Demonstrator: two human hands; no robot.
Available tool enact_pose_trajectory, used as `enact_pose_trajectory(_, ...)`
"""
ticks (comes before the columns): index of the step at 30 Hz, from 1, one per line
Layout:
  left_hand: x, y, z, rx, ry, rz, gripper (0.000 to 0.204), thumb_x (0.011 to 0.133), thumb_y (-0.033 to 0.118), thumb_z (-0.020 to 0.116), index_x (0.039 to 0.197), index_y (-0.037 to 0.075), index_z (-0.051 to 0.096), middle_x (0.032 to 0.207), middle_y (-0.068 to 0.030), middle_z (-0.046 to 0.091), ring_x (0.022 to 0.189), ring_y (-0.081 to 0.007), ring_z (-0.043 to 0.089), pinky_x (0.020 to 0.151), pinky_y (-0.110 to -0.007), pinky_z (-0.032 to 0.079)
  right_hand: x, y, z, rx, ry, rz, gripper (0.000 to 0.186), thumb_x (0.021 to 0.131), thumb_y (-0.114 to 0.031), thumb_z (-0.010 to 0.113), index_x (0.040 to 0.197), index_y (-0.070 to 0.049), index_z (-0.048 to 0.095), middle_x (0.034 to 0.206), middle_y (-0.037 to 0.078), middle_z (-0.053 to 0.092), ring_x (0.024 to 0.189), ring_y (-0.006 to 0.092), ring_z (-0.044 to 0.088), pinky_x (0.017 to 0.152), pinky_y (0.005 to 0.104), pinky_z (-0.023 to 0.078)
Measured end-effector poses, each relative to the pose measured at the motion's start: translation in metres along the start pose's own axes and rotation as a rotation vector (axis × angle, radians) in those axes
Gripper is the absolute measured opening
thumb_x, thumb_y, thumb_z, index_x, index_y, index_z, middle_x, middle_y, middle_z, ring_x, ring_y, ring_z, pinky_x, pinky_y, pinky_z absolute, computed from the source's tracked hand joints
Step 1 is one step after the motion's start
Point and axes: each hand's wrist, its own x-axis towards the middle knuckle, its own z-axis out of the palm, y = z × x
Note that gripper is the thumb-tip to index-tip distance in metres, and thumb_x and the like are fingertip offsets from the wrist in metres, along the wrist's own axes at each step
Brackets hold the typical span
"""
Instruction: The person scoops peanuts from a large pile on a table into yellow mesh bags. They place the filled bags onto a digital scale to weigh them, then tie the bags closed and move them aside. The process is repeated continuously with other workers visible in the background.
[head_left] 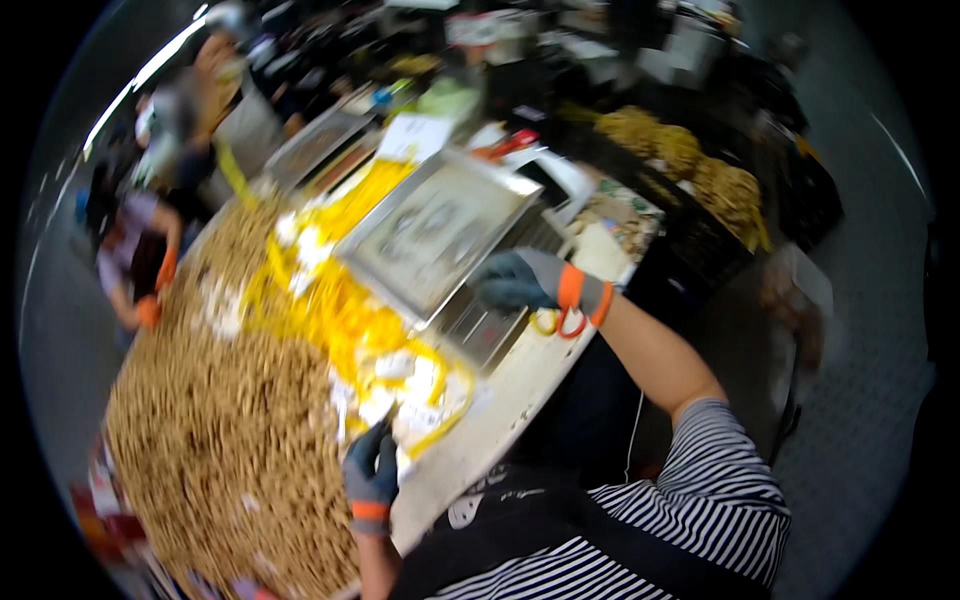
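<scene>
My left hand (370,474), in a grey glove with an orange cuff, is at the near edge of a heap of small tan pieces (220,440). Its fingers are curled together beside yellow strips and white slips (425,380); whatever they grip is hidden. My right hand (515,280), gloved alike, hovers by the right side of a shallow metal tray (440,230). Its fingers look bunched, but blur hides what is in them. Just below that hand, scissors (568,322) with red and yellow handles lie on the pale tabletop (520,385).
Across the heap, at left, a person (140,240) in orange gloves works at the table's far edge. Another person (235,110) stands behind. A dark crate (690,220) with yellow-brown bundles (680,150) sits at right. Red-handled tools (505,147) lie beyond the tray.
</scene>
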Motion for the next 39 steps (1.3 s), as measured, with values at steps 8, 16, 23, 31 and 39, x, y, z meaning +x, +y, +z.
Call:
enact_pose_trajectory(8,-0.038,-0.007,-0.013,0.419,-0.213,-0.057,0.034,0.081,0.027,0.057,0.106,0.006,0.058,0.098,-0.0188,0.060,0.084,-0.0343,0.059,0.074,-0.041,0.046,-0.016,0.022,0.132,0.223,-0.016,0.253,0.036,0.083,-0.020,0.059,0.109,0.005,0.054,0.082,0.007,0.061,0.068,0.0111,0.058,0.065,0.0224,0.048)
enact_pose_trajectory(16,0.006,-0.032,-0.006,0.367,0.113,0.098,0.043,0.074,0.026,0.065,0.108,0.002,0.055,0.102,-0.0209,0.057,0.089,-0.0355,0.057,0.075,-0.040,0.046,-0.032,0.063,0.162,0.290,0.077,0.390,0.038,0.082,-0.019,0.060,0.110,0.006,0.053,0.082,0.008,0.061,0.070,0.0125,0.059,0.065,0.0229,0.049)
enact_pose_trajectory(23,0.103,-0.081,0.007,0.737,0.052,-0.251,0.033,0.073,0.035,0.064,0.086,0.004,0.064,0.090,-0.0167,0.061,0.083,-0.0327,0.058,0.073,-0.040,0.045,-0.035,0.053,0.175,0.311,0.058,0.406,0.033,0.082,-0.017,0.059,0.106,0.005,0.054,0.083,0.007,0.059,0.070,0.0120,0.057,0.063,0.0226,0.049)
enact_pose_trajectory(31,0.077,-0.059,-0.046,-0.668,0.207,-0.291,0.017,0.078,0.019,0.066,0.078,0.002,0.061,0.066,0.0003,0.056,0.056,-0.0063,0.045,0.052,-0.020,0.037,-0.021,0.040,0.180,0.290,0.087,0.393,0.040,0.083,-0.029,0.060,0.103,0.005,0.056,0.080,0.008,0.060,0.066,0.0114,0.057,0.061,0.0225,0.048)
enact_pose_trajectory(39,0.003,0.014,0.001,-0.100,-0.165,0.108,0.015,0.078,0.014,0.065,0.078,-0.001,0.061,0.068,-0.0109,0.058,0.059,-0.0157,0.052,0.055,-0.031,0.042,0.037,0.004,0.198,-0.026,0.026,-0.479,0.036,0.090,-0.023,0.049,0.112,0.005,0.052,0.093,0.008,0.060,0.087,0.0139,0.056,0.083,0.0272,0.043)
